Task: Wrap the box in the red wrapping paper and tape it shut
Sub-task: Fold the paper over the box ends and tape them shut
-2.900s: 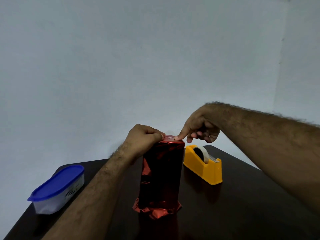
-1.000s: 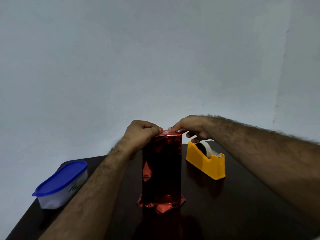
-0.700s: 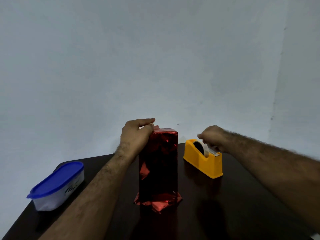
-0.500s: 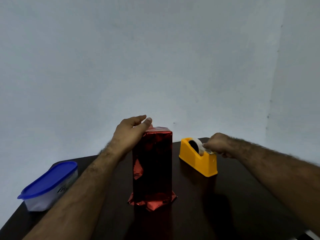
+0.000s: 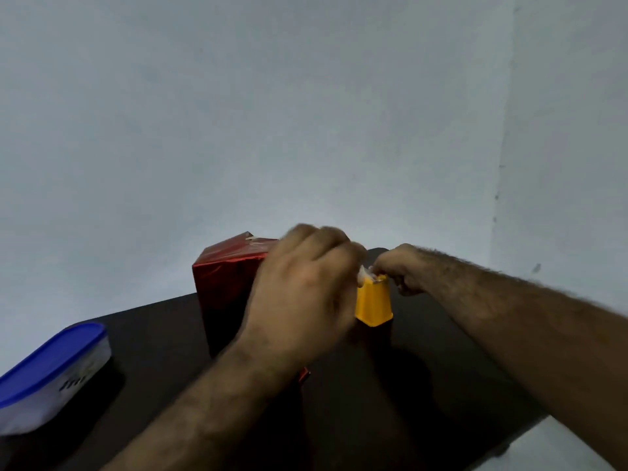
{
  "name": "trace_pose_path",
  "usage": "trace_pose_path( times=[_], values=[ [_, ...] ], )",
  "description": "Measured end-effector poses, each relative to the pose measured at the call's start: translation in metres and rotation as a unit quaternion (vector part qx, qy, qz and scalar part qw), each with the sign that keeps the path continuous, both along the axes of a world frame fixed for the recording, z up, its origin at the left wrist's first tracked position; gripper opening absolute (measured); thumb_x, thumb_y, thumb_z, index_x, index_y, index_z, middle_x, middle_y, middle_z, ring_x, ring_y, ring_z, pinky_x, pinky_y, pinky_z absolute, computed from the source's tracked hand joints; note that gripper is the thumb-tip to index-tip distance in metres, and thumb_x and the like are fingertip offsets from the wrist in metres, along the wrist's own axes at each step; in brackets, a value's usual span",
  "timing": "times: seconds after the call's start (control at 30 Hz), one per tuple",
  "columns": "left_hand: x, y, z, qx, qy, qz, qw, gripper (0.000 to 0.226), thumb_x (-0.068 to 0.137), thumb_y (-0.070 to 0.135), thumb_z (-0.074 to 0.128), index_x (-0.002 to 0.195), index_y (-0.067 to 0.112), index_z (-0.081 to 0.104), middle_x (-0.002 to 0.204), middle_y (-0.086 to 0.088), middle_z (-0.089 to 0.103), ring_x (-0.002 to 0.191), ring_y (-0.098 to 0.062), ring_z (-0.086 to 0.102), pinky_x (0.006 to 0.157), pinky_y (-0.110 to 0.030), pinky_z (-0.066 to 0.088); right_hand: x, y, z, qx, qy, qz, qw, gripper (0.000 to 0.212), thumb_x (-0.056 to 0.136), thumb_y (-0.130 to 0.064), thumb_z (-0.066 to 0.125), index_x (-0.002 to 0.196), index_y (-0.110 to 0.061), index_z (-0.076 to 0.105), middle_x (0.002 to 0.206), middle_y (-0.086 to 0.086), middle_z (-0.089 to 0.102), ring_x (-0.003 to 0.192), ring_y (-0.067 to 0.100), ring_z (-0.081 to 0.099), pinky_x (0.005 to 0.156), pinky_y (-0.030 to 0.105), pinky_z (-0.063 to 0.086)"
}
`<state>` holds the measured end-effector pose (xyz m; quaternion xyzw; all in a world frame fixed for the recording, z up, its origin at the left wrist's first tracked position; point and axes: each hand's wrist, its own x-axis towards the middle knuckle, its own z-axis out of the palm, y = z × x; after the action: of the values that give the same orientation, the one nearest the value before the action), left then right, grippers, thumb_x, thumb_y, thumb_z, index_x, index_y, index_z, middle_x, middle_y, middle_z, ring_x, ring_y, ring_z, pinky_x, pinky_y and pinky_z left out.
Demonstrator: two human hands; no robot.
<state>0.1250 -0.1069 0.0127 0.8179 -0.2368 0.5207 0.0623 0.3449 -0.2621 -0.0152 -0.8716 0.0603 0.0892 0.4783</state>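
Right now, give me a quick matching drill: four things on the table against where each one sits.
Things:
1. wrapped box
2. tape dispenser
3. lidded container
4. left hand

Places:
A. far left edge of the table
B. right of the box, under both hands
C. upright at centre
D. in front of the box, reaching to the dispenser

Pairs: 1-C, 2-B, 3-A, 4-D

The blurred left hand (image 5: 302, 294) hides most of the yellow tape dispenser (image 5: 373, 305) and the red-wrapped box's (image 5: 224, 287) right side.
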Motion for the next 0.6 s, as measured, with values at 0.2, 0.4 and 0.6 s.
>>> trace_pose_path(
  times=[0.2, 0.4, 0.6],
  values=[
    [0.083, -0.064, -0.054, -0.326, 0.364, 0.1, 0.867, 0.026, 0.095, 0.03, 0.066, 0.12, 0.027, 0.072, 0.114, 0.0, 0.074, 0.108, -0.027, 0.069, 0.086, -0.033, 0.054, -0.005, 0.005, 0.011, -0.039, 0.038, 0.056, 0.997, 0.025, 0.091, -0.017, 0.066, 0.076, -0.024, 0.048, 0.06, 0.001, 0.024, 0.048, 0.015, 0.021, 0.054, 0.024, 0.022],
    [0.139, -0.083, -0.105, -0.43, 0.315, 0.122, 0.837, 0.035, 0.097, 0.033, 0.068, 0.129, 0.017, 0.067, 0.123, -0.004, 0.07, 0.115, -0.028, 0.066, 0.097, -0.039, 0.052, 0.0, 0.005, 0.008, 0.007, 0.039, 0.05, 0.998, 0.012, 0.094, -0.012, 0.063, 0.091, -0.021, 0.057, 0.053, 0.0, 0.032, 0.039, 0.013, 0.025, 0.048, 0.024, 0.024],
    [0.15, -0.064, -0.119, -0.435, 0.275, 0.084, 0.853, 0.043, 0.098, 0.043, 0.071, 0.133, 0.02, 0.072, 0.123, -0.001, 0.074, 0.112, -0.022, 0.069, 0.096, -0.04, 0.058, 0.0, 0.008, 0.005, 0.064, -0.013, 0.011, 0.998, 0.011, 0.081, -0.004, 0.066, 0.079, -0.012, 0.059, 0.068, 0.005, 0.042, 0.042, 0.015, 0.028, 0.047, 0.025, 0.026]
  ],
)
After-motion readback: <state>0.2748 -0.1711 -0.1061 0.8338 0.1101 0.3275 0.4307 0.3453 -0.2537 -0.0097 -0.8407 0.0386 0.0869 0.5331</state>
